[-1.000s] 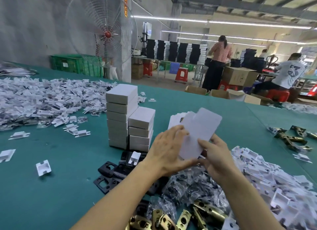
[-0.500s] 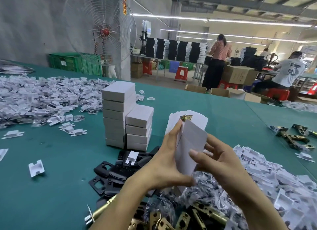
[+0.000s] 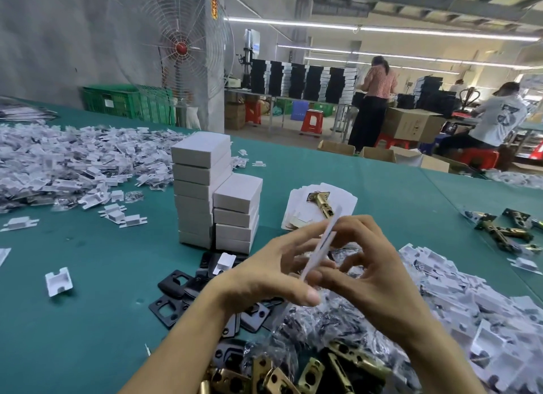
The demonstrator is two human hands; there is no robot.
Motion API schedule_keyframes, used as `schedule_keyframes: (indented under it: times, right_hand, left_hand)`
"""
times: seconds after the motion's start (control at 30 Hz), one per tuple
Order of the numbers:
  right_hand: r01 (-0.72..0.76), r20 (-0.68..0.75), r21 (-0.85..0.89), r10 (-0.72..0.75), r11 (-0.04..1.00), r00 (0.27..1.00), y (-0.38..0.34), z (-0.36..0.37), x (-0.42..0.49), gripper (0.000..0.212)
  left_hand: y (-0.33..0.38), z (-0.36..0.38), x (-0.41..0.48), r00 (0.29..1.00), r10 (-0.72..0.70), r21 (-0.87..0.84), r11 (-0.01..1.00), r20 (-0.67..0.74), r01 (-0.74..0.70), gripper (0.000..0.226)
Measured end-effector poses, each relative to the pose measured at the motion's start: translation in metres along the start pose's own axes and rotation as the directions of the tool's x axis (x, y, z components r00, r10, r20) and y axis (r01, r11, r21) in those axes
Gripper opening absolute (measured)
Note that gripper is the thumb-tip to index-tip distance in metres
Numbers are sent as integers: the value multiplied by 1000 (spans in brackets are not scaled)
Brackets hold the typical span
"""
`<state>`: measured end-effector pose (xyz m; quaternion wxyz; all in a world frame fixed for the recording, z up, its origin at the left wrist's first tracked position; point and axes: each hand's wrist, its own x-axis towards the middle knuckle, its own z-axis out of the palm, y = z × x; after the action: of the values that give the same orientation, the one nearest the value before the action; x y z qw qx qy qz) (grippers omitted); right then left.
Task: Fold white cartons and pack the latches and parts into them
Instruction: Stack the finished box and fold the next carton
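Landmark: the double stack of finished cartons (image 3: pixel 217 193) on the green table (image 3: pixel 88 320).

Step in hand: folding. We hold one flat white carton blank (image 3: pixel 321 242) edge-on to the camera, just in front and to the right of the stack, raised off the table. Our left hand (image 3: pixel 273 273) has its fingers half curled and spread, thumb extended below the blank's lower end; our right hand (image 3: pixel 373 264) curls loosely around the other side. Both touch the blank near its lower part, pinching lightly rather than clamping. The blank looks unopened, no box shape yet; motion blur hides which flap is being worked.

Supplies, relative to the stack:
- Right of it, a pile of flat blanks (image 3: pixel 299 211) with one brass latch (image 3: pixel 321 204) lying on top.
- In front of it, black plates (image 3: pixel 176 287), then bagged parts (image 3: pixel 317 320) and more brass latches (image 3: pixel 293 376) at the near edge.
- Far right and far left, heaps of white plastic inserts (image 3: pixel 458 305).

Our judgement: early in this carton's cycle. Next move calls for popping the blank open into a sleeve, tucking one end shut, then reaching for a latch and its parts. Risk: creasing the thin card off its score lines if we squeeze it while it is flat.
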<state>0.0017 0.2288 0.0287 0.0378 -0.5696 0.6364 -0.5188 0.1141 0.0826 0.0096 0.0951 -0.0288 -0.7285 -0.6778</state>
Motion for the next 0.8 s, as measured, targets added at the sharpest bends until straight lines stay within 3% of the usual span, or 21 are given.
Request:
schedule_keyframes:
  times: [0.2, 0.4, 0.47, 0.57, 0.63, 0.73, 0.8]
  right_hand:
    - [-12, 115, 59, 5, 998, 993, 1, 3, -1, 18]
    - [17, 51, -37, -15, 999, 999, -2, 2, -1, 28]
    - [13, -7, 15, -13, 1000, 1000, -3, 0, 0, 28]
    - [-60, -40, 141, 66, 988, 997, -2, -7, 0, 53]
    - [-88, 22, 268, 85, 959, 996, -4, -6, 0, 50]
    - [-116, 59, 403, 101, 908, 993, -4, -2, 0, 57]
    - [-138, 64, 465, 123, 875, 990, -4, 1, 1, 64]
  left_hand:
    - [-1, 6, 4, 995, 29, -73, 997, -99, -36, 83]
    - [-2, -1, 0, 973, 66, -162, 981, -220, -103, 73]
    - [-2, -4, 0, 964, 74, -221, 966, -255, -133, 75]
    - [0, -5, -5, 957, 55, -279, 950, -286, -138, 76]
    - [-1, -8, -9, 968, -13, -354, 932, -252, -80, 85]
    - [4, -8, -17, 999, 39, -533, 845, -11, -39, 52]
    - [3, -6, -14, 999, -20, -589, 808, -39, -6, 68]
